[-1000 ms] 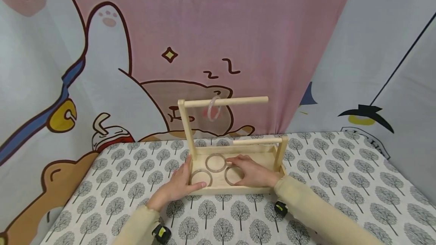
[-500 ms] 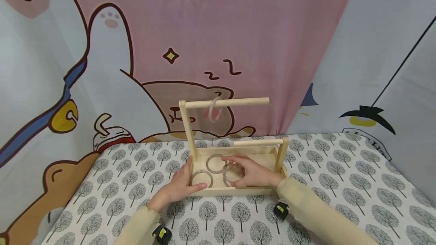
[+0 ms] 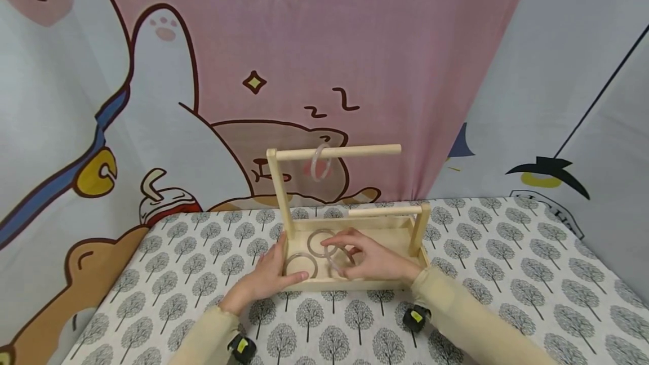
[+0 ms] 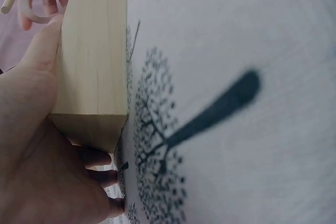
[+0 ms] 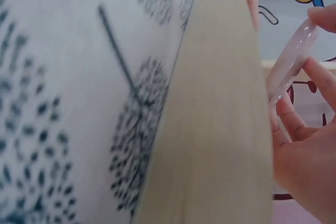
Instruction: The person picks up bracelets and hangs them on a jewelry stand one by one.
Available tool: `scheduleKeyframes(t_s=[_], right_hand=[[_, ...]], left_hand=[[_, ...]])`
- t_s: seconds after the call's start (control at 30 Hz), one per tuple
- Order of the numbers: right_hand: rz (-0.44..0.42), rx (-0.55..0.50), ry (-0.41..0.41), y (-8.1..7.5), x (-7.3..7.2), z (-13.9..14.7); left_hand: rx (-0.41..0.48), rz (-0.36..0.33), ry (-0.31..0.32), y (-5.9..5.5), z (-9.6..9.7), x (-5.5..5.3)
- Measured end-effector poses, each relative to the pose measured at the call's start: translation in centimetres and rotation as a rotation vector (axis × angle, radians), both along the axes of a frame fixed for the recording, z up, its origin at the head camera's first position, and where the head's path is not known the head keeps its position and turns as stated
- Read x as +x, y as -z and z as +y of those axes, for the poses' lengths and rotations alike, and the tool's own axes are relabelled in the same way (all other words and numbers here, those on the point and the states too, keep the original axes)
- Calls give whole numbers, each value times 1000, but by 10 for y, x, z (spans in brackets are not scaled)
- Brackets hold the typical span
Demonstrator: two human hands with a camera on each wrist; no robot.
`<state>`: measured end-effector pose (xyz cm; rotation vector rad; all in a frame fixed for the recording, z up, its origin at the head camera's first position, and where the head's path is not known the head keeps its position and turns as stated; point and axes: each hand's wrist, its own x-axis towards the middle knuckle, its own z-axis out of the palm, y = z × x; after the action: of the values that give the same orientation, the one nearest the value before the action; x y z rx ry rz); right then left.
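Observation:
In the head view, my right hand [image 3: 377, 258] pinches a translucent pinkish bangle [image 5: 292, 59] between thumb and fingers. The bangle is tilted up on edge over the shallow wooden tray [image 3: 350, 285]. My left hand [image 3: 266, 275] holds the tray's left front corner, thumb over the front wall and fingers along the outer left side. Two more bangles lie flat inside: one near the left thumb [image 3: 316, 268], the other farther back [image 3: 309, 243], partly overlapped by the right hand. Another bangle [image 3: 315, 165] hangs on the tall upper bar [image 3: 365, 151].
A tall post [image 3: 279, 193] rises at the tray's left end and carries the upper bar. At the right end a short post [image 3: 418, 230] carries a lower bar [image 3: 382, 212] pointing left. Tree-print cloth [image 3: 203, 258] covers the table; a cartoon curtain [image 3: 395, 61] hangs behind.
My right fingers have closed on the bangle that lay flat at the tray's front and tilted it up, shifting it slightly left. The left hand stays on the corner.

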<state>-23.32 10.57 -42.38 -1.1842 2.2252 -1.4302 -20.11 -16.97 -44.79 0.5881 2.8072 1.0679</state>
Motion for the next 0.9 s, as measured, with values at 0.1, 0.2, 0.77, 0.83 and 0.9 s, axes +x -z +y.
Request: scheduleKeyframes(t_s=[0.1,0.2,0.77,0.83,0.9], right_hand=[[-12,-26,-14,-3,2,-3],[-17,-22,-3,-8,4,-6],[16,-158,-94,-36,20,-10],[12,-189,-106,-41,22,-10],[10,-214,-105,-46,23,-9]], left_hand=[[3,-1,0,0,0,0],[-3,-7,-4,0,0,0],[-5,-14,-12,-3,1,1],[-4,-15,-11,-3,1,1],[-6,-17,-12,-2,1,1]])
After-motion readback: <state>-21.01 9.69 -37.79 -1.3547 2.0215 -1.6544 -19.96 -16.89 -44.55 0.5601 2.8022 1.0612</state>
